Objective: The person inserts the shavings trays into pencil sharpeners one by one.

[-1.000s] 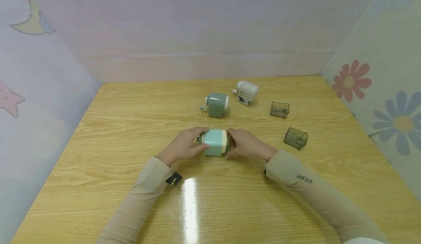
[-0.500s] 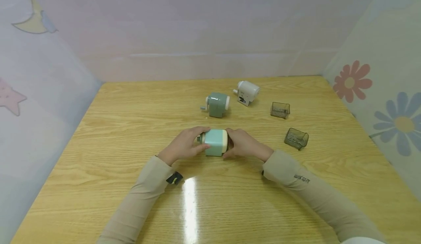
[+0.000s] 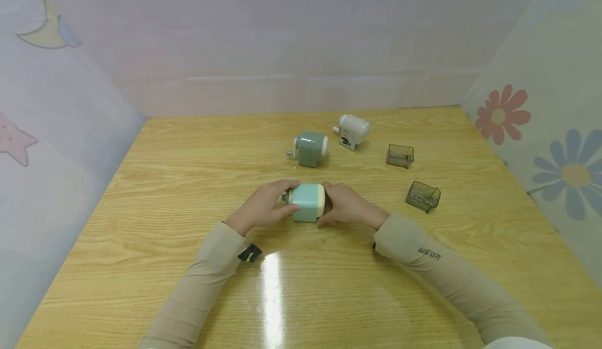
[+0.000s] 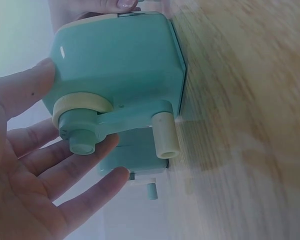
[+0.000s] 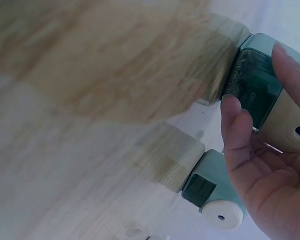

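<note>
A teal crank pencil sharpener (image 3: 305,202) with a cream end stands on the table between both hands. My left hand (image 3: 263,207) grips its body at the crank end, thumb on the near side. In the left wrist view the sharpener's crank handle (image 4: 165,136) points toward the camera, and the other fingers spread behind it. My right hand (image 3: 346,205) is at the cream end, thumb and curled fingers around the see-through shavings drawer (image 5: 252,87). That drawer sits in the sharpener's slot, with shavings showing inside.
Behind stand a darker green pencil sharpener (image 3: 309,149) with an open drawer slot (image 5: 199,190) and a white one (image 3: 354,129). To the right lie two loose see-through drawers, one farther back (image 3: 400,156) and one nearer (image 3: 423,197), both holding shavings.
My right hand has moved slightly left toward the sharpener, and the drawer that stuck out of its end has gone in. The left hand keeps its grip in place.
</note>
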Available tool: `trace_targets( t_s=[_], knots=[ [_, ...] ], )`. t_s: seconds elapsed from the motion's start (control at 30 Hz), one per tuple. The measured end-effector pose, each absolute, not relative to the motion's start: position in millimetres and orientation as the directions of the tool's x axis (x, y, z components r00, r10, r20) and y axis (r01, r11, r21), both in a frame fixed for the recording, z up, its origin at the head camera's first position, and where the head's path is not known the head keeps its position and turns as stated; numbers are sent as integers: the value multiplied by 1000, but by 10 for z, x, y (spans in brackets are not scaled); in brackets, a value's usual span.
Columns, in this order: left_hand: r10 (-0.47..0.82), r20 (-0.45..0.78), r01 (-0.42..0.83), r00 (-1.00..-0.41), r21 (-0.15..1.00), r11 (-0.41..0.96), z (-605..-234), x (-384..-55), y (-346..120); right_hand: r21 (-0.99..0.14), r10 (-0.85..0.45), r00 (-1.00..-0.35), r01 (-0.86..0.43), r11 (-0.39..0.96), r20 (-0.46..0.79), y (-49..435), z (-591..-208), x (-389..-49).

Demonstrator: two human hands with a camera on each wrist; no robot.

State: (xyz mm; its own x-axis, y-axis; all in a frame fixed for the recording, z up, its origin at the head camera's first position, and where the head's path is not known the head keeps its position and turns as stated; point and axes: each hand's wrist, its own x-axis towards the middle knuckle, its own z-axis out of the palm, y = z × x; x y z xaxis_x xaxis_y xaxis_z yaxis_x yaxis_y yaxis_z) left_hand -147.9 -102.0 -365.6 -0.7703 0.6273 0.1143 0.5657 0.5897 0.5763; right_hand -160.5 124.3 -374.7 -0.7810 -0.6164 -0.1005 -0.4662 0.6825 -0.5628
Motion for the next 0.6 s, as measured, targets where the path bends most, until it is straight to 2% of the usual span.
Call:
trace_targets(
  t_s=[0.3,0.43,0.6],
  knots=[
    [634,34,554,-773,522,648,-3586,-1518,-1003,-621,-653,-747,-454,639,-125,1338,-3711,-1598],
    [646,4,558,-763,509,656,-3534,-1558,-1036,-610,-646,-746,-439,659,-161,1405,-3672,-1583],
    [647,44,579,-761,497,647,-3461,-1575,-1087,-587,-637,-754,-446,676,-160,1506,-3633,-1547]
  ],
)
